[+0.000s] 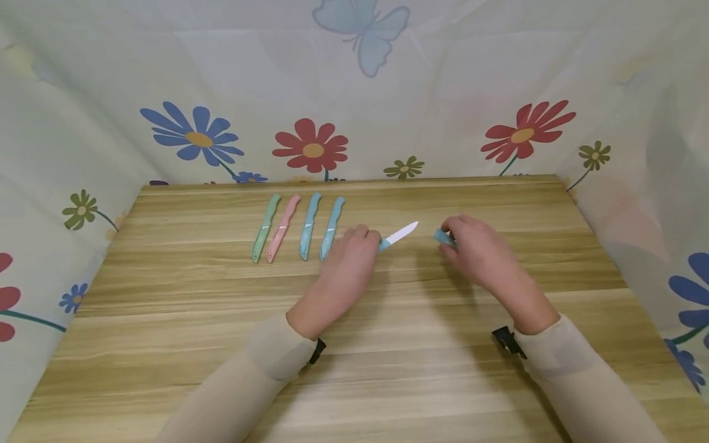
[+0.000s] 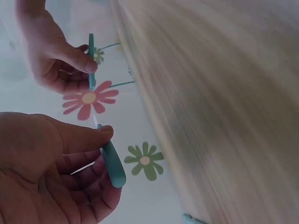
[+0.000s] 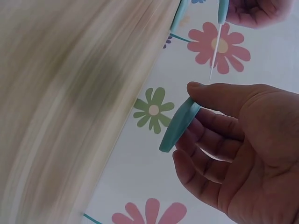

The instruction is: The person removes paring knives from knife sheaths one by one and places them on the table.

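White-bladed, the bare knife (image 1: 401,233) is pinched in the left hand (image 1: 351,258) just right of the sheathed knives (image 1: 310,225), while the right hand (image 1: 480,251) pinches a sheath (image 1: 444,238) farther right of them, seemingly mid-sheathing or unsheathing, the next move calling for steady alignment.

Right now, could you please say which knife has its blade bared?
The blue knife in the left grip, its white blade showing; the green knife, pink knife and two other blue knives lie sheathed.

Left hand (image 1: 350,255) grips a blue-handled knife (image 1: 399,235), white blade bare — right hand (image 1: 480,249) pinches a blue sheath (image 1: 443,237), apart
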The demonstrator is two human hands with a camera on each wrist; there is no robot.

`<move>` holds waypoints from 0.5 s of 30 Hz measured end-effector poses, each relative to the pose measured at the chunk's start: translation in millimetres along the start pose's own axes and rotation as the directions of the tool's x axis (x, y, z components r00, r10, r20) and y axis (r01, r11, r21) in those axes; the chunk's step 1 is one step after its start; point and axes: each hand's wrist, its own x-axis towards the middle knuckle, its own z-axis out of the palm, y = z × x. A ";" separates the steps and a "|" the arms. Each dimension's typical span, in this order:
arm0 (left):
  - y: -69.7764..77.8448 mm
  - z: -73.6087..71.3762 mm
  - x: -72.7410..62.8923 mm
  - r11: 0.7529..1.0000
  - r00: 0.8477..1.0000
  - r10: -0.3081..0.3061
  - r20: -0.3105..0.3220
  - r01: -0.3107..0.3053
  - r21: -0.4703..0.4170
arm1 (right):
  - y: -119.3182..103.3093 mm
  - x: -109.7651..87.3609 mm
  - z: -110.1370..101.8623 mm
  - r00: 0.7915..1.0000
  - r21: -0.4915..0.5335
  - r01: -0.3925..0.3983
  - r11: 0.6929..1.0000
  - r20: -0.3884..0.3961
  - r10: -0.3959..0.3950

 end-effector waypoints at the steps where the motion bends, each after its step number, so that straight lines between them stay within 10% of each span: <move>1: 2.5 0.9 1.6 1.000 1.000 -0.004 0.008 0.004 -0.012 | 1.0 -0.5 -0.2 1.000 0.001 -0.008 1.000 0.004 0.008; 15: 40.7 25.3 16.6 0.971 0.994 -0.050 0.099 0.071 -0.228 | 20.9 -7.5 1.0 0.988 0.034 -0.121 0.992 0.105 0.116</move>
